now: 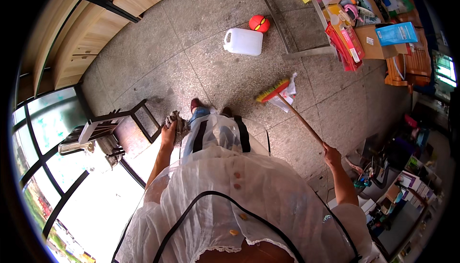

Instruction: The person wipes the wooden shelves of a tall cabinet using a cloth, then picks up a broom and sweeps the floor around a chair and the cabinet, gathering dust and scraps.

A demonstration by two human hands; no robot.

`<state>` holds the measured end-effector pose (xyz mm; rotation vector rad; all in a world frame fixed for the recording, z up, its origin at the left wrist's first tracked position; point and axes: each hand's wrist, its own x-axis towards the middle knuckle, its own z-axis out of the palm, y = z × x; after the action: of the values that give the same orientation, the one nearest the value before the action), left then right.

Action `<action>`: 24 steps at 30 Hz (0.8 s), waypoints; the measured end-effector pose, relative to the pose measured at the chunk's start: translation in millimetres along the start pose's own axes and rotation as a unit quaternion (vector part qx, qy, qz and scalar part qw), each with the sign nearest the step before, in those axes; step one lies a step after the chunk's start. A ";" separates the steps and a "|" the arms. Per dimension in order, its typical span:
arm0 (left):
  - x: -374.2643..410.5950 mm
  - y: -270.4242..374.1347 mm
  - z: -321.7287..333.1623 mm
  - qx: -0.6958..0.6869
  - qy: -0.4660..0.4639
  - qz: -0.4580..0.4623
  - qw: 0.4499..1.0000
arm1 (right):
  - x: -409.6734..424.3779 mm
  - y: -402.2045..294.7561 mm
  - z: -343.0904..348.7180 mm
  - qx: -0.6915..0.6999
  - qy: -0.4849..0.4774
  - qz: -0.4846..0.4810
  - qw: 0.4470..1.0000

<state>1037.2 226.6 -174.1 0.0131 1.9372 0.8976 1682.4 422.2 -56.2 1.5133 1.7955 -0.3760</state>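
Observation:
My right hand (332, 156) grips the wooden handle of a broom (301, 118), out to my right. The broom head (274, 90) is red with yellow-green bristles, and it is low over the floor ahead of my feet. A crumpled white sheet (288, 94), plastic or paper, lies against its far side. In my left hand (168, 133) is a bunched grey rag (176, 122), held beside my left leg. Farther ahead, a translucent white plastic jug (244, 41) rests on its side on the floor. A red ball-like object (259, 23) with yellow eye shapes touches or nearly touches it.
A wooden chair (133, 135) stands at my left beside the bright glass doorway (90, 198). Wooden cabinets (97, 29) line the far left. At upper right, a metal frame (309, 52) stands near cardboard boxes (373, 40) and clutter. More goods crowd the lower right.

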 end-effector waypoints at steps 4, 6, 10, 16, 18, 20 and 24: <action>-3.2 14.1 16.2 -0.210 -0.104 -0.058 0.970 | -22.9 26.9 -25.9 0.049 0.055 -0.013 0.997; -2.3 24.1 28.1 -0.255 -0.156 -0.083 0.950 | -31.8 19.7 -62.5 0.125 0.054 -0.028 0.990; -18.2 70.8 72.3 -0.327 -0.303 -0.111 0.888 | -4.7 -46.8 -111.7 0.268 0.013 -0.115 0.956; 17.3 93.5 148.6 -0.399 -0.387 -0.230 0.799 | 84.6 -245.2 -176.0 0.247 -0.082 -0.264 0.929; 38.9 102.3 160.1 -0.484 -0.366 -0.232 0.760 | 106.1 -308.7 -173.7 0.277 -0.076 -0.355 0.890; 48.3 155.4 159.0 -0.557 -0.368 -0.168 0.726 | 140.1 -356.3 -158.3 0.324 -0.041 -0.440 0.837; 120.0 151.4 133.3 -0.494 -0.303 -0.117 0.806 | 195.0 -425.4 -197.2 0.357 -0.339 -0.383 0.782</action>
<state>1023.2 457.9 -211.3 -0.4837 0.7045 1.4211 1210.2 579.1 -157.5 0.7476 1.6121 -1.9157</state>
